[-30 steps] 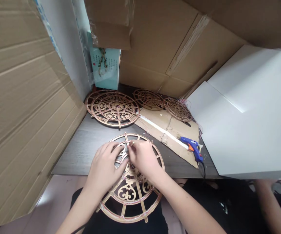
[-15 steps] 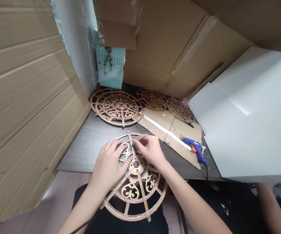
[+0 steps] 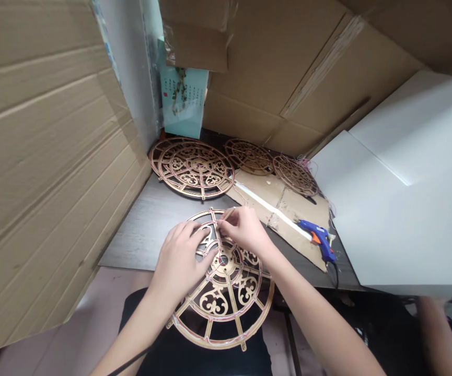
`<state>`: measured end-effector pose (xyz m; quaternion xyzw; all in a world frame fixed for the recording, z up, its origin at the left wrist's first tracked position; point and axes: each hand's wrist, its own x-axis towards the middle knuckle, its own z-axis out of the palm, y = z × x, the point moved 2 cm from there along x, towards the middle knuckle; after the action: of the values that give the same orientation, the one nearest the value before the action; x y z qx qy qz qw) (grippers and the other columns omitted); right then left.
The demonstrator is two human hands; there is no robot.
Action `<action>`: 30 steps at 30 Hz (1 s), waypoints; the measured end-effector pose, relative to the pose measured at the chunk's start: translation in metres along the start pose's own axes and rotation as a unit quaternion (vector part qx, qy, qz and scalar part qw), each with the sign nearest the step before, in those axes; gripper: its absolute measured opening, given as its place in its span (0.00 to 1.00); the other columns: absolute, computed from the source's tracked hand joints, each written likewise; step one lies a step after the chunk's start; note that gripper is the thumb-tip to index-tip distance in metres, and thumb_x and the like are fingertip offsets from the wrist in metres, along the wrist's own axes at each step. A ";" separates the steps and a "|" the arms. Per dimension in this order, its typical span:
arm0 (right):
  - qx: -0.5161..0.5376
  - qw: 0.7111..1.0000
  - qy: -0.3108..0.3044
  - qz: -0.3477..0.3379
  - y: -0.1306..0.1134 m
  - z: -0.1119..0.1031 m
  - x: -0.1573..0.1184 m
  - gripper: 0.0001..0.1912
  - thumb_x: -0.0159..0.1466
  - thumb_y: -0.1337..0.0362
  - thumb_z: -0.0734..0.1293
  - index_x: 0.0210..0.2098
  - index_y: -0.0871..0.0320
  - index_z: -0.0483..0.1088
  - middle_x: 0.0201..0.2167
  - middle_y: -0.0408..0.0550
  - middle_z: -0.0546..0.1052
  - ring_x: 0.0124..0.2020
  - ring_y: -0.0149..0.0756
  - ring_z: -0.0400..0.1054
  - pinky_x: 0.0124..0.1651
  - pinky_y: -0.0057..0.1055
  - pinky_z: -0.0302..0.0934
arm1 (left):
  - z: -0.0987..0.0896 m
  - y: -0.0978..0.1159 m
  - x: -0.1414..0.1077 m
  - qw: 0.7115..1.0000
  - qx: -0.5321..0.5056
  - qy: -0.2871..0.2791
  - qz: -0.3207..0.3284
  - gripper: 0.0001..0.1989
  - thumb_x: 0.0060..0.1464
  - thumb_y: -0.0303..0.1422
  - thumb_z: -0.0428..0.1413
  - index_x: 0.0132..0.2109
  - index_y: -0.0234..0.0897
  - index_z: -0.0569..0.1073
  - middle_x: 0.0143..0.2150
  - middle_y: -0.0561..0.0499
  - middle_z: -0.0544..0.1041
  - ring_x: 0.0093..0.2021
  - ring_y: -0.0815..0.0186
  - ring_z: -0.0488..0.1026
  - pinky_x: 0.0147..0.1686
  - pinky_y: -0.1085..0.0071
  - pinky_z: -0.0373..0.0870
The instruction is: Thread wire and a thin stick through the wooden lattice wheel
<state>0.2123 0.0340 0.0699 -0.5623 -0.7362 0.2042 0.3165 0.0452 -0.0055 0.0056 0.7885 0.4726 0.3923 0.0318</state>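
Note:
A round openwork wooden frame (image 3: 228, 289), with scroll patterns and pinkish-red wire along its rings, rests partly on the table's front edge and partly over my lap. My left hand (image 3: 182, 256) lies on its left side, fingers bent over the rings and thumb near the hub, holding it. At the upper spoke, my right hand (image 3: 245, 230) is closed in a pinch on what looks like a thin wooden stick (image 3: 229, 213). Its tip by the wire is mostly hidden by the fingers.
Similar frames (image 3: 196, 180) lie stacked at back left, with two smaller ones (image 3: 249, 156) farther right. A blue glue gun (image 3: 320, 240) sits on a cardboard sheet (image 3: 288, 214). Cardboard walls (image 3: 53, 156) and a white panel (image 3: 406, 209) border the table (image 3: 131, 235). Another person's arm (image 3: 441, 334) shows at lower right.
The view has shifted slightly, so everything appears a little farther right. My right fingers have made a small movement at the upper spoke; my left hand keeps its place on the frame.

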 end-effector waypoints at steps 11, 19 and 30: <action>0.147 0.987 -0.033 0.056 0.022 0.006 0.005 0.08 0.64 0.64 0.70 0.30 0.62 0.75 0.28 0.53 0.81 0.28 0.37 0.78 0.35 0.32 0.74 | 0.001 0.000 0.001 1.000 -0.008 -0.005 -0.008 0.18 0.59 0.39 0.61 0.54 0.37 0.78 0.56 0.43 0.76 0.58 0.50 0.70 0.59 0.50 0.68; 0.179 0.981 -0.042 0.063 0.032 0.007 0.005 0.08 0.64 0.62 0.69 0.32 0.61 0.74 0.29 0.52 0.82 0.30 0.39 0.79 0.38 0.34 0.75 | 0.002 -0.002 0.001 1.000 -0.008 -0.003 -0.009 0.18 0.59 0.40 0.61 0.54 0.38 0.78 0.55 0.43 0.77 0.57 0.50 0.71 0.59 0.49 0.69; 0.032 0.999 0.024 0.002 -0.002 0.005 -0.002 0.07 0.57 0.73 0.71 0.24 0.58 0.74 0.23 0.48 0.77 0.25 0.35 0.69 0.34 0.32 0.62 | 0.003 -0.003 0.002 1.000 -0.008 -0.003 -0.001 0.19 0.58 0.40 0.62 0.54 0.38 0.78 0.56 0.44 0.76 0.58 0.50 0.70 0.60 0.50 0.68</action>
<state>0.2073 0.0319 0.0670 -0.5581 -0.7203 0.2144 0.3517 0.0457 -0.0015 0.0036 0.7887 0.4703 0.3939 0.0401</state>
